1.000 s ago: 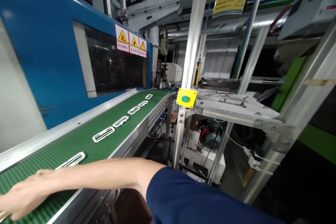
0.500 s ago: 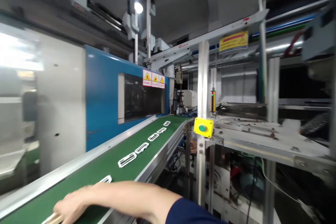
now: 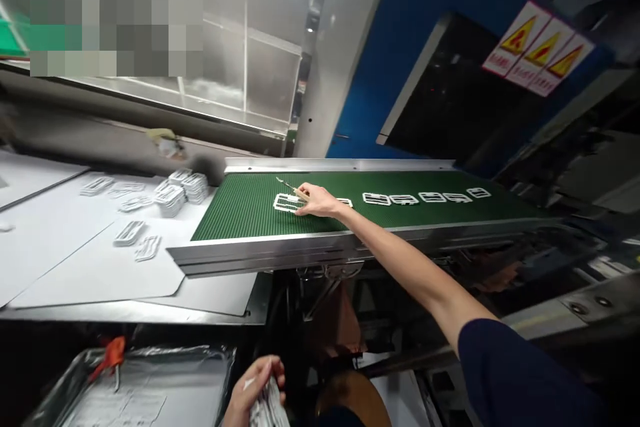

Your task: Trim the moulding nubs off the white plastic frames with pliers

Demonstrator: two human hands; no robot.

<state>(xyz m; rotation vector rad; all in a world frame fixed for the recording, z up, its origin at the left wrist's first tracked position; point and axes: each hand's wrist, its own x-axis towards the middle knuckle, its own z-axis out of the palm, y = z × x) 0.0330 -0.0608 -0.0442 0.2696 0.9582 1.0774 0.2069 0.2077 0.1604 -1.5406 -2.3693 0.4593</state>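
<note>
Near the left end of a ribbed dark-green conveyor belt (image 3: pixel 245 213), a flat, white, plastic-looking rectangular frame (image 3: pixel 285 207) is lying at the fingertips of the bare right hand (image 3: pixel 317 200). That hand is pinching a thin tan stick (image 3: pixel 301 194) between nearly closed fingers; whether it is also gripping the frame, I cannot tell. Just beside its wrist, a partly hidden white frame (image 3: pixel 346 202) is lying on the belt, and five more similar white frames (image 3: pixel 377 199) are forming a row farther right.

Below the belt's near edge, the bare left hand (image 3: pixel 261 381) is curling around a bundle of thin white pieces (image 3: pixel 269 408), its fingers closed on them. Left of the belt, white stacked frames (image 3: pixel 170 200) and looser ones are sitting on a table covered with white sheets (image 3: pixel 65 257). Beneath, an orange-handled tool (image 3: pixel 114 352) is resting at the edge of a plastic-lined tray (image 3: pixel 226 373).
</note>
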